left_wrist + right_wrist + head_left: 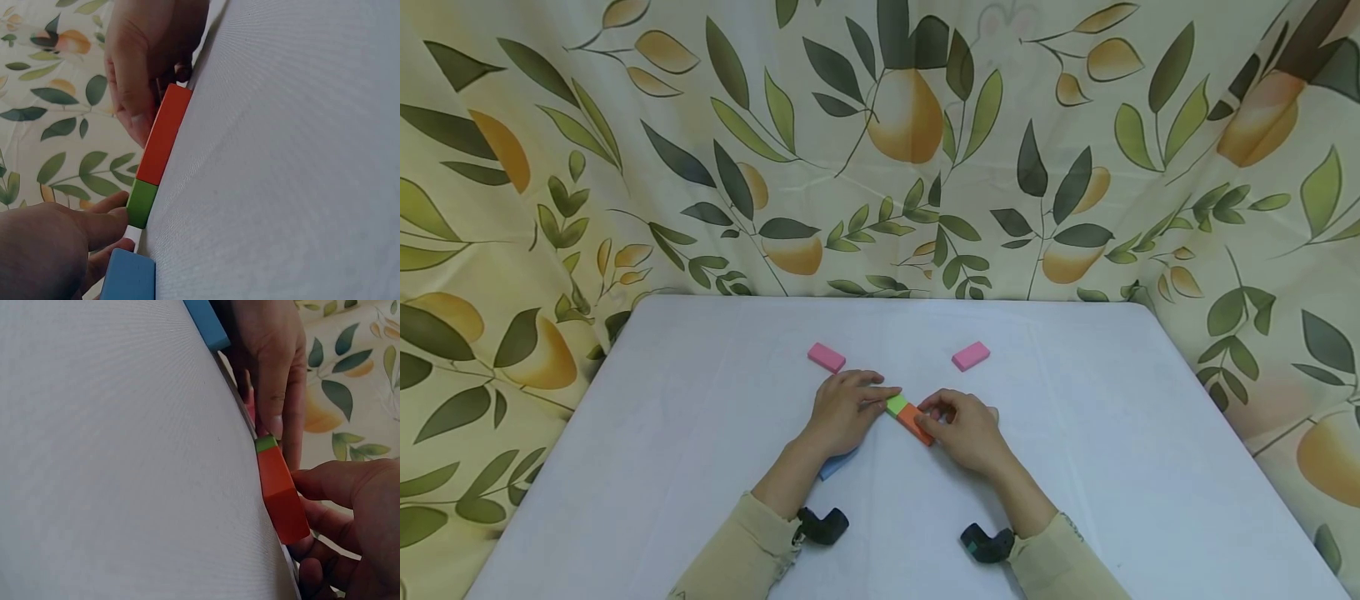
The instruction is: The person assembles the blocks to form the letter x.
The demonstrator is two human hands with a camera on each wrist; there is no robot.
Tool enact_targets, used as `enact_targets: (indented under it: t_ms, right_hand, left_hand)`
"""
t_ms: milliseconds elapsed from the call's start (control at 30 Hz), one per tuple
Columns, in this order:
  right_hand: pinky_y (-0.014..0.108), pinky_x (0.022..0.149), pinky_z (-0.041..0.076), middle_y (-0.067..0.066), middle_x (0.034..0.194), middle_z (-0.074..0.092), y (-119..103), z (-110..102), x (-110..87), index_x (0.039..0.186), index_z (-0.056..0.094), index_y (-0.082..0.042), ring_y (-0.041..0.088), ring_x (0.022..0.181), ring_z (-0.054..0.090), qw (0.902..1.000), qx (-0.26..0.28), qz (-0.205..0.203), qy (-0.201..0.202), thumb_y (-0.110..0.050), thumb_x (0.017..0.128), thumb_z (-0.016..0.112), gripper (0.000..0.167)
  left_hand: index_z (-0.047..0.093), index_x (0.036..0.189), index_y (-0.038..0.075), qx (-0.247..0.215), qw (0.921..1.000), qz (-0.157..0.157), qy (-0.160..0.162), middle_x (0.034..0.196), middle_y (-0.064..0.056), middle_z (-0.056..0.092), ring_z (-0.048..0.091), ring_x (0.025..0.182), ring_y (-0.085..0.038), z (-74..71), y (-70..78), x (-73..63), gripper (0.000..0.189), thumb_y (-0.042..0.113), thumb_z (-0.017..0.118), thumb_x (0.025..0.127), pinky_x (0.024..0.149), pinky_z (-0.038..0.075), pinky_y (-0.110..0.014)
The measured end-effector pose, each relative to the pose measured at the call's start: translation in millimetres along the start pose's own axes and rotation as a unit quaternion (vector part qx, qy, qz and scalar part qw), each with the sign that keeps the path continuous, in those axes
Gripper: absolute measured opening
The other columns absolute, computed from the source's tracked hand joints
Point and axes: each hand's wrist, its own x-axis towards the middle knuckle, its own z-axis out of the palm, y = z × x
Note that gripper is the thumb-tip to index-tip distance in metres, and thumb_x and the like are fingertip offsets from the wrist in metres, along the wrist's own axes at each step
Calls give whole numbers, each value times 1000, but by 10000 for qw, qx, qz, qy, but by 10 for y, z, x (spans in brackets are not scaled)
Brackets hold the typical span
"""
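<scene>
A green block (897, 404) and an orange block (914, 423) lie end to end on the white tabletop, in a slanting line between the hands. My left hand (847, 410) pinches the green block between thumb and index finger; in the left wrist view the green block (142, 203) touches the orange block (164, 134). With its thumb on the near side and fingers behind, my right hand (964, 429) grips the orange block. A blue block (837, 463) lies under the left wrist, partly covered by it in the head view.
Two pink blocks lie farther back: a left one (827, 357) just beyond the left hand, and a right one (971, 356) beyond the right hand. A small pale thing (995, 412) shows behind the right hand, mostly hidden. A patterned curtain (880, 208) hangs behind the table (700, 350).
</scene>
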Motion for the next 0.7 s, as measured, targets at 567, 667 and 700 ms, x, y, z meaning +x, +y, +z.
enact_targets:
  t_ms: [567, 667, 700]
  right_hand:
    - [40, 80, 24, -8, 85, 65, 12, 0, 5, 101, 76, -24, 13, 83, 55, 10000, 25, -23, -2, -32, 92, 77, 11]
    - [40, 81, 25, -8, 85, 65, 6, -2, 2, 101, 76, -24, 13, 83, 55, 10000, 21, -23, -4, -32, 92, 77, 11]
    - [40, 81, 25, -8, 85, 65, 4, -3, 0, 101, 76, -24, 13, 83, 56, 10000, 22, -19, 0, -32, 92, 77, 11]
  left_hand:
    - [68, 136, 37, 30, 10000, 42, -11, 149, 0, 58, 37, 149, -30, 11, -7, 1, 34, 28, 63, 104, 122, 23, -62]
    - [68, 136, 36, 56, 10000, 64, -17, 149, -1, 59, 38, 149, -30, 11, -11, 4, 34, 29, 62, 104, 122, 23, -62]
    - [68, 137, 36, 45, 10000, 66, -22, 149, -1, 59, 38, 149, -30, 10, -11, 5, 34, 30, 62, 104, 122, 23, -62]
